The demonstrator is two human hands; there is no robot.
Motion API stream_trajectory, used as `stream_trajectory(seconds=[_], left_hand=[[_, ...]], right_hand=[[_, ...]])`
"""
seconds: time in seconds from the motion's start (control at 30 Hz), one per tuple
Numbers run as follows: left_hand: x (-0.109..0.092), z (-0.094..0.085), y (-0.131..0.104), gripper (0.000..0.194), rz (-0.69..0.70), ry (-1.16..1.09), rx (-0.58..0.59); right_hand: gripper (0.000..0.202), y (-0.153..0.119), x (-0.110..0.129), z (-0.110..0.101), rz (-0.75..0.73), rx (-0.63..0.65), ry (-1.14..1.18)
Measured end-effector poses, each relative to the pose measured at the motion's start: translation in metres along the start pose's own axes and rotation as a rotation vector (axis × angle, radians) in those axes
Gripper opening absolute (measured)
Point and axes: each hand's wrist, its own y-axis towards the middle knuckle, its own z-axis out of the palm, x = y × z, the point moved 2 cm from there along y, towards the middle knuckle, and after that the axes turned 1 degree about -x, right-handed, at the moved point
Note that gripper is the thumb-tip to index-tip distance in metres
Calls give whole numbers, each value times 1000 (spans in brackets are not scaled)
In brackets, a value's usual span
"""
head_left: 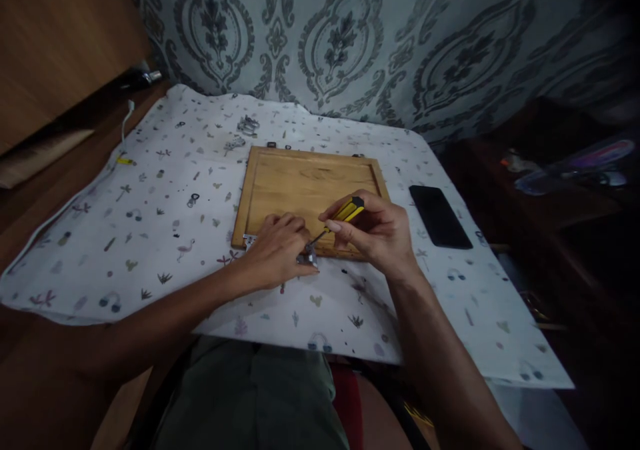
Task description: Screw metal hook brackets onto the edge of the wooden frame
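A framed wooden panel (310,190) lies flat on a table covered with a patterned white cloth. My left hand (280,250) rests over the panel's near edge, its fingers closed round a small metal hinge (311,257). In my right hand (373,230) is a yellow and black screwdriver (347,211), pinched by the handle and slanting down to the left. The screwdriver's tip is at the hinge, beside my left fingertips. Another metal piece (249,240) shows at the panel's near left corner, partly hidden by my left hand.
A black phone (440,217) lies right of the panel. Loose metal parts (247,125) sit behind the panel at the left. A white cable (125,125) runs along the cloth's left edge. Patterned wallpaper (340,37) rises behind the table, and dark furniture stands at the right.
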Motion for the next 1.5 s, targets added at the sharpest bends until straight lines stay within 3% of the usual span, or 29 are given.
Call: stream_trajectory(seconds=[0.2,0.5,0.73,1.07,1.5], left_hand=[[2,3,0,42,21,-9,-53],[2,2,0,43,14,-16,-39],[2,1,0,44,16,-18,-23],[3,3,-1,39,22,-30,-53],[2,0,0,43,6,-6,-39]], right_hand=[[33,-2,-2,-3,34,28,-31],[33,0,-4,3,-12,-52,-6],[35,-2,-1,1,19,-12,-18],[37,-3,5,-1,-67,-165,-63],[31,-5,-2,-1,-35,-84,-26]])
